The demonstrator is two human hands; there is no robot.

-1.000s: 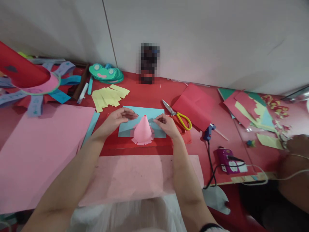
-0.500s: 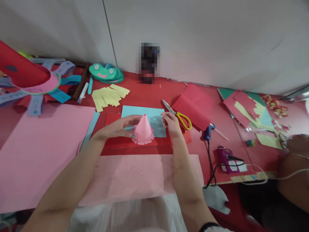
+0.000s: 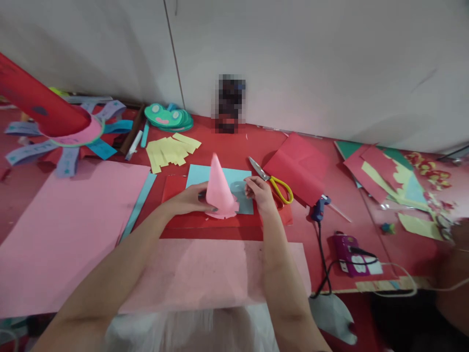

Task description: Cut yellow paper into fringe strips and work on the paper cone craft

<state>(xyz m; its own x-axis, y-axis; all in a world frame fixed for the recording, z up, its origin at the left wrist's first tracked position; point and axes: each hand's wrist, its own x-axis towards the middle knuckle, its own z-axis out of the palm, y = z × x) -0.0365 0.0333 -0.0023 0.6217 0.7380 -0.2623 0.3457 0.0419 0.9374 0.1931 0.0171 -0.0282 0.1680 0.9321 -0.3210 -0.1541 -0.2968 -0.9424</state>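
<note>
A pink paper cone (image 3: 220, 188) with a snipped, fringed bottom edge stands tilted, its tip leaning away to the left. My left hand (image 3: 191, 198) grips it low on its left side, the far fingers hidden behind it. To the right, my right hand (image 3: 258, 189) is closed in a pinch over the edge of a light blue paper sheet (image 3: 244, 205); whatever lies between the fingertips is too small to make out. Just beyond that hand, scissors with yellow handles (image 3: 281, 189) lie on the red paper.
A glue gun (image 3: 321, 208) and a purple power strip (image 3: 353, 254) with cables lie right. Yellow paper strips (image 3: 168, 151), green frog cutouts (image 3: 166, 117) and a large pink sheet (image 3: 73, 230) are left. A red paper tube (image 3: 47, 105) stands far left. Another person's arm (image 3: 452, 264) shows at right.
The cone has been tipped, so its side shows more and its tip points farther away. My left hand has closed around its base. The right hand keeps its pinch; the view has shifted slightly.
</note>
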